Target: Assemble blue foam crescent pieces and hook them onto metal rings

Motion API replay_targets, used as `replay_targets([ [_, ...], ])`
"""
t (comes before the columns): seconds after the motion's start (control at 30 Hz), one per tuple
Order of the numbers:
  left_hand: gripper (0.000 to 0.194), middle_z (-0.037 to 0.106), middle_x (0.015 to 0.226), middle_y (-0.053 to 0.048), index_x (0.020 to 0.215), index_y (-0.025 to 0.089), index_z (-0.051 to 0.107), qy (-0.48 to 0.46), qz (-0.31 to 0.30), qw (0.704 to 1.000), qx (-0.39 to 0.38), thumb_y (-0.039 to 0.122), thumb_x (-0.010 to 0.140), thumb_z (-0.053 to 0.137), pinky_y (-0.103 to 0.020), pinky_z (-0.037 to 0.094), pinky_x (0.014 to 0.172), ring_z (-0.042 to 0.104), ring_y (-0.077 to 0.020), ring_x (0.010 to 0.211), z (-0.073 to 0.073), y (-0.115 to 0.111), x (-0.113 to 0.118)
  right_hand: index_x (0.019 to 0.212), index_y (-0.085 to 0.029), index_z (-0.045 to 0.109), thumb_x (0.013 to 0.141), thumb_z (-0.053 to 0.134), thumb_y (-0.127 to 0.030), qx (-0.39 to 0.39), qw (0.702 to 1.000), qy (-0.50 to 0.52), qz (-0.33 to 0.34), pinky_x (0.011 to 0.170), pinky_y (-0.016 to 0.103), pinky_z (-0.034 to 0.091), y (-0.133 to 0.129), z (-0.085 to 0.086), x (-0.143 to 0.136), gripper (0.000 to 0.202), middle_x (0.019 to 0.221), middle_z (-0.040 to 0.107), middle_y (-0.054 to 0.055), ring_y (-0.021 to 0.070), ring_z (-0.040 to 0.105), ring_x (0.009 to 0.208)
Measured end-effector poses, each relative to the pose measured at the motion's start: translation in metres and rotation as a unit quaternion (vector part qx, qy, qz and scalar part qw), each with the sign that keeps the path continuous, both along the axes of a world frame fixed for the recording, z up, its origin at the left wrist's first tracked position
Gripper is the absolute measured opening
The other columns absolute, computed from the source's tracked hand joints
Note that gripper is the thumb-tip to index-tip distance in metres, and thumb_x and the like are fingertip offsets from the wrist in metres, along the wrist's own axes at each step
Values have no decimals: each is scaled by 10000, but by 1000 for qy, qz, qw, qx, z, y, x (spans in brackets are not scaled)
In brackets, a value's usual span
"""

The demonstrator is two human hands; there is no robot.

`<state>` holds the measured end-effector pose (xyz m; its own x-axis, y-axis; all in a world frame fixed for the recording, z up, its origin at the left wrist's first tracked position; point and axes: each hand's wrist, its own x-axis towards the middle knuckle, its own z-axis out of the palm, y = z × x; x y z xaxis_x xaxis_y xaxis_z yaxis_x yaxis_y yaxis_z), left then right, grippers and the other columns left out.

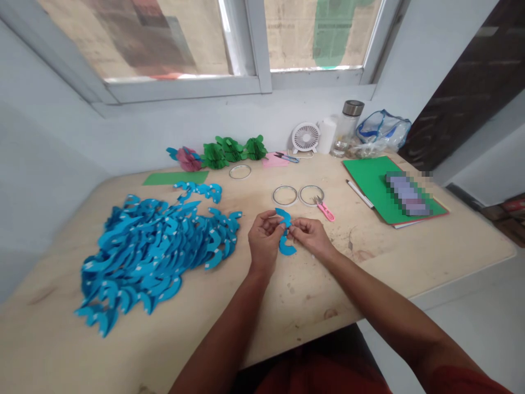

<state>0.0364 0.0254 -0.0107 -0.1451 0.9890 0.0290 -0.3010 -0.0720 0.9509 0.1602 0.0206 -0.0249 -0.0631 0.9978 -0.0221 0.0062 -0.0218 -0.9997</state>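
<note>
Over the middle of the table, my left hand (266, 234) pinches a curved blue paper piece (287, 249), which has an S-like outline. My right hand (310, 235) is closed at the same piece from the other side, its fingertips meeting its middle. Exactly what lies under the fingertips is hidden. To the left spreads a large heap of similar blue paper pieces (151, 246), with small white patches on many of them. Just beyond my hands lie two rolls of thin tape (286, 187) and pink thread snips (327, 210).
Green paper flowers (229, 150) and a pink one (189, 160) line the wall. Another tape ring (240, 165) and blue snips (289, 158) lie nearby. A small fan (305, 137), a bottle (348, 126), a green folder (377, 189) and a pen (360, 193) are farther right.
</note>
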Motion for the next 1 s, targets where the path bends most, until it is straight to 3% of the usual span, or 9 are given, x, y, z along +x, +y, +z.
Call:
replay_targets([
  [0.23, 387, 660, 744, -15, 933, 168, 588, -20, -6, 1000, -9, 126, 567, 707, -238, 508, 642, 631, -128, 689, -3, 3, -1, 704, -155, 616, 746, 569, -279, 13, 1000, -16, 5, 490, 210, 415, -1, 2, 1, 139, 609, 639, 6, 93, 528, 482],
  [0.47, 327, 660, 801, -29, 942, 179, 597, 70, -4, 995, 65, 135, 626, 670, -277, 510, 731, 639, -145, 768, 0, -3, 1, 656, -155, 599, 729, 549, -240, 22, 996, -88, -18, 433, 194, 340, -1, -5, 3, 122, 571, 615, 0, 79, 455, 438],
  [0.63, 393, 643, 769, -14, 940, 169, 569, -35, 4, 999, 8, 137, 575, 712, -246, 502, 638, 618, -124, 688, -1, 4, -1, 674, -152, 607, 756, 509, -265, 27, 993, -109, -47, 438, 196, 328, -1, 3, 6, 170, 559, 599, -1, 84, 453, 444],
  [0.77, 373, 604, 684, 15, 910, 156, 556, -87, -22, 995, -31, 177, 577, 722, -238, 480, 581, 578, -94, 572, -5, 12, -5, 578, -159, 564, 787, 477, -317, 50, 986, -136, -86, 467, 213, 333, 1, 5, 10, 277, 483, 522, -13, 95, 445, 455],
  [0.9, 337, 572, 632, 31, 879, 163, 554, -101, -41, 993, -52, 214, 592, 723, -236, 461, 562, 557, -89, 542, -5, 12, -8, 671, -177, 588, 694, 531, -233, 50, 981, -137, -126, 486, 220, 337, 6, 0, 14, 83, 550, 540, -23, 108, 458, 501],
  [1.0, 317, 562, 615, 36, 858, 169, 551, -98, -43, 993, -56, 230, 598, 721, -234, 450, 550, 550, -92, 542, -3, 12, -9, 678, -185, 604, 664, 505, -185, 59, 981, -132, -131, 534, 233, 371, 7, -1, 16, 99, 628, 598, -3, 129, 504, 570],
])
